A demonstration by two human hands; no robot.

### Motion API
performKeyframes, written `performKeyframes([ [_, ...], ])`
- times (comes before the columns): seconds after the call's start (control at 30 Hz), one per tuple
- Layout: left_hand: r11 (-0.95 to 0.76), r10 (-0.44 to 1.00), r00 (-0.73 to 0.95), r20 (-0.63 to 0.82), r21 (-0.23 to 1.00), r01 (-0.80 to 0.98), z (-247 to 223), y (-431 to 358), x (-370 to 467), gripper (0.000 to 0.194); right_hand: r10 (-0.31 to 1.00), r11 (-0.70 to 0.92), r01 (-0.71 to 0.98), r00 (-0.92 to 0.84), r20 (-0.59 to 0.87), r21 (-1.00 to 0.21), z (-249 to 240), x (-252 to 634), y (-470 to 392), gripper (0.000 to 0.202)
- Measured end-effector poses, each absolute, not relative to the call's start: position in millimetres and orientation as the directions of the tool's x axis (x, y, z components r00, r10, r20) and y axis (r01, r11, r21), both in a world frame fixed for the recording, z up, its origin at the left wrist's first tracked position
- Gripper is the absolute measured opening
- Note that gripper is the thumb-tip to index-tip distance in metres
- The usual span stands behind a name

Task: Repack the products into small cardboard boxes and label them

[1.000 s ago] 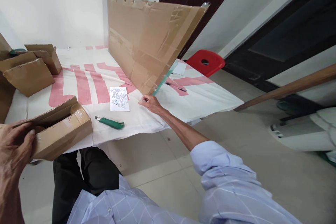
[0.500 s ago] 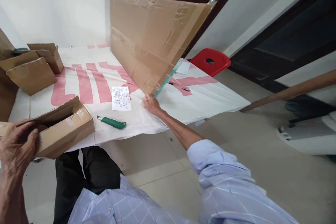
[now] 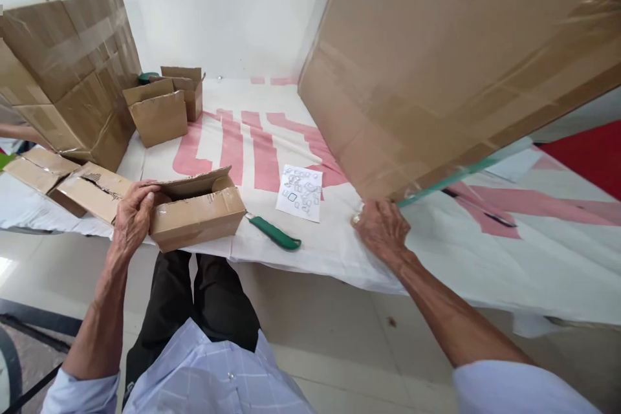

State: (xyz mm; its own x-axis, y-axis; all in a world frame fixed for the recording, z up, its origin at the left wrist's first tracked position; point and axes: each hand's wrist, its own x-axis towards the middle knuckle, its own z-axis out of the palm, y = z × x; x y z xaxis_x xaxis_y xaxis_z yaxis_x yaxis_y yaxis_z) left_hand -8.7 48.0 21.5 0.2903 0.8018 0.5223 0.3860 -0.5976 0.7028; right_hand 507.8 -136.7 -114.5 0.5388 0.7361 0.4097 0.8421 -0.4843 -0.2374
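My left hand grips the left end of a small open-topped cardboard box at the table's front edge, thumb over its rim. At the right, my right hand is closed at the bottom corner of a large cardboard panel, which stands tilted and has a green strip along its lower edge. Between my hands lie a green utility knife, its blade end close to the box, and a white paper with drawn shapes.
Large taped cardboard boxes stand at the left, with small open boxes beside them. Further small boxes line the front left edge. A pen and a red chair are at the right. Another person's arm shows at the far left.
My view has swung left, so everything appears further right and more boxes show at the left. Both hands stay where they were, on the small box and the panel's corner.
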Motion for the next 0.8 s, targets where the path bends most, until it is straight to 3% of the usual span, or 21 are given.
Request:
performKeyframes([
  [0.17, -0.578, 0.814, 0.315, 0.488, 0.729, 0.366, 17, 50, -12, 0.029, 0.771, -0.171, 0.932, 0.329, 0.545, -0.32, -65, 441, -85, 0.027],
  [0.27, -0.545, 0.835, 0.322, 0.447, 0.757, 0.361, 19, 49, -14, 0.031, 0.793, 0.317, 0.884, -0.049, 0.607, -0.344, -18, 369, -50, 0.028],
  [0.33, -0.523, 0.845, 0.337, 0.415, 0.768, 0.368, 22, 48, -16, 0.031, 0.788, 0.495, 0.808, -0.263, 0.557, -0.319, 9, 327, -35, 0.029],
  [0.43, -0.514, 0.848, 0.361, 0.389, 0.771, 0.376, 25, 46, -16, 0.032, 0.768, 0.597, 0.762, -0.451, 0.455, -0.251, 31, 292, -30, 0.024],
  [0.53, -0.527, 0.832, 0.399, 0.387, 0.775, 0.348, 24, 42, -17, 0.036, 0.706, 0.627, 0.768, -0.487, 0.514, -0.133, 31, 284, -46, 0.008],
  [0.6, -0.524, 0.823, 0.43, 0.37, 0.786, 0.327, 21, 39, -18, 0.042, 0.654, 0.632, 0.774, -0.502, 0.566, -0.043, 24, 283, -65, 0.015],
  [0.7, -0.515, 0.817, 0.484, 0.314, 0.776, 0.365, 15, 33, -25, 0.069, 0.595, 0.664, 0.745, -0.575, 0.562, 0.059, 9, 280, -89, 0.019],
  [0.8, -0.494, 0.817, 0.534, 0.218, 0.742, 0.453, 12, 29, -33, 0.113, 0.603, 0.701, 0.713, -0.57, 0.558, -0.029, -1, 277, -96, 0.018],
])
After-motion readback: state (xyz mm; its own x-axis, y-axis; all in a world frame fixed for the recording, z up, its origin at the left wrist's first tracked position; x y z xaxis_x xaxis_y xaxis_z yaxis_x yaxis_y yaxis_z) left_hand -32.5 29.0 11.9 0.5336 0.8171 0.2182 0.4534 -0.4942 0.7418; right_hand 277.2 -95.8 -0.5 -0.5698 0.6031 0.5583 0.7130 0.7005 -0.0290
